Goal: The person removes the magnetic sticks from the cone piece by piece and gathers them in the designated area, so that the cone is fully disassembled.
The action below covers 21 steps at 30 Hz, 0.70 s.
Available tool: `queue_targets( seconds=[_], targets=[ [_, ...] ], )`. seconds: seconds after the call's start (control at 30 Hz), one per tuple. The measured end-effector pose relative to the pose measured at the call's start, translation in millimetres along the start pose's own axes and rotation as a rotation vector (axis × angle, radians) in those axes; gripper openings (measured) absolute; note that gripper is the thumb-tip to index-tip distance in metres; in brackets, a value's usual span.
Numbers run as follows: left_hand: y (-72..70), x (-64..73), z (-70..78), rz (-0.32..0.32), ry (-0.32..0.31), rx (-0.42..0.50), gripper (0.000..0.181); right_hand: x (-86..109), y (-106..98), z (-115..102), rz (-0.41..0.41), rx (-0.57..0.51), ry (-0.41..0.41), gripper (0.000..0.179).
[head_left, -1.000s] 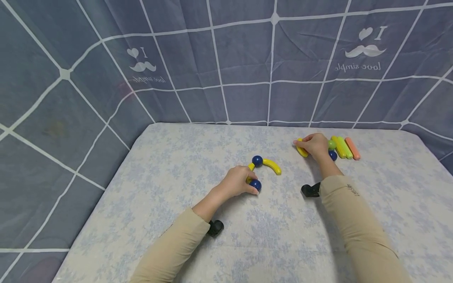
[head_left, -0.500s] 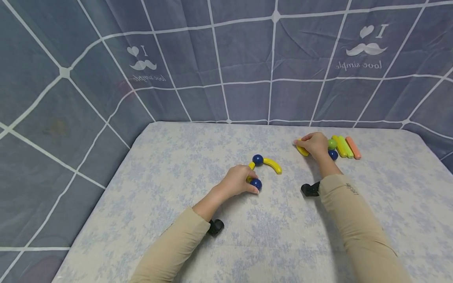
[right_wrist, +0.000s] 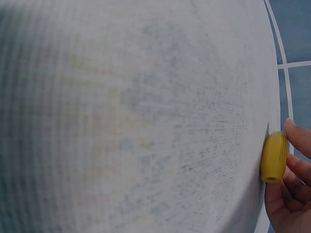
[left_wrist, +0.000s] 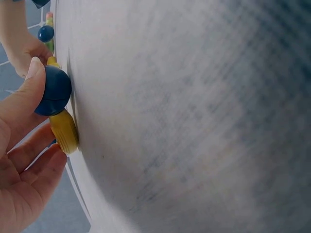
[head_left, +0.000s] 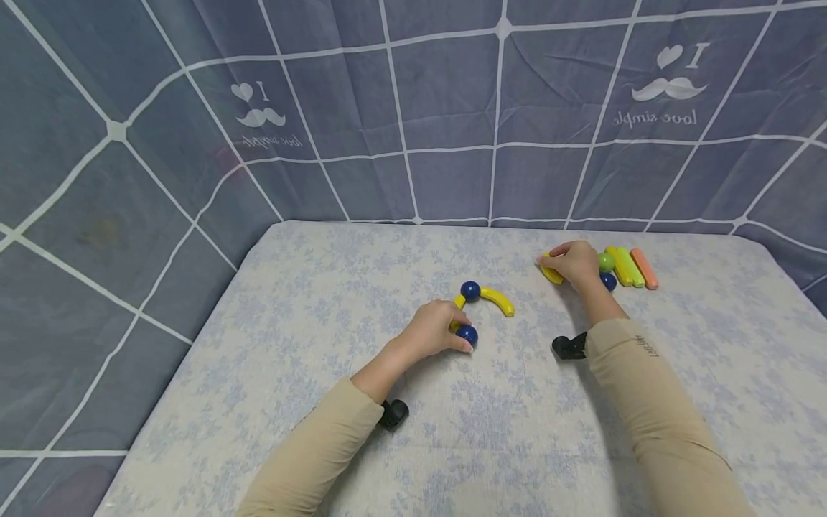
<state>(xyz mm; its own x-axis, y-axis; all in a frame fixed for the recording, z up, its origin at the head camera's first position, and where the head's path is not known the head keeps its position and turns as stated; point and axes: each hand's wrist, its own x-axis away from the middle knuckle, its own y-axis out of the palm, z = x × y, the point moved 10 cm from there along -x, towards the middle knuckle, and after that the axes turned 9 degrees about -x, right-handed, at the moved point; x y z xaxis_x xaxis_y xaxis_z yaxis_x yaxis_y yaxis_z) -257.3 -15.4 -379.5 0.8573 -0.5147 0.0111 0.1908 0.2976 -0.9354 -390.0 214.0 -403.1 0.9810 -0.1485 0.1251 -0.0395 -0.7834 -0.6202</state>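
My left hand (head_left: 434, 329) grips a dark blue ball (left_wrist: 56, 91) between thumb and fingers, low at the table. A curved yellow stick (left_wrist: 64, 132) meets that ball and runs under the fingers toward a second blue ball (head_left: 470, 291). From the second ball another curved yellow stick (head_left: 497, 301) reaches out to the right. Farther back on the right, my right hand (head_left: 576, 264) pinches a separate yellow stick (right_wrist: 274, 158) by its sides, close at the tabletop. In the head view the fingers hide part of this stick.
Beside the right hand lie a green ball (head_left: 606, 261), a blue ball (head_left: 608, 281), a straight yellow stick (head_left: 619, 266), a light green stick (head_left: 630, 268) and an orange stick (head_left: 644, 268). A patterned cloth covers the table (head_left: 291, 316). Blue-grey curtains (head_left: 446, 108) hang behind and at left.
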Motion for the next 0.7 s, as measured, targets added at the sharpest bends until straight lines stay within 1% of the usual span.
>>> queue_targets(
  seconds=[0.3,0.57,0.7],
  targets=[
    [-0.3,-0.2,0.3,0.004,0.004,-0.003,0.039,0.7,3.2,-6.4,-0.008,0.018,-0.037,0.039],
    [-1.1,-1.2,-1.1,0.001,0.008,0.002,0.039,1.7,10.1,-10.8,-0.068,0.0,-0.029,0.041],
    [-1.2,-0.1,-1.2,-0.005,0.013,0.012,0.04,5.7,9.7,-15.9,-0.082,0.003,-0.051,0.041]
  ],
)
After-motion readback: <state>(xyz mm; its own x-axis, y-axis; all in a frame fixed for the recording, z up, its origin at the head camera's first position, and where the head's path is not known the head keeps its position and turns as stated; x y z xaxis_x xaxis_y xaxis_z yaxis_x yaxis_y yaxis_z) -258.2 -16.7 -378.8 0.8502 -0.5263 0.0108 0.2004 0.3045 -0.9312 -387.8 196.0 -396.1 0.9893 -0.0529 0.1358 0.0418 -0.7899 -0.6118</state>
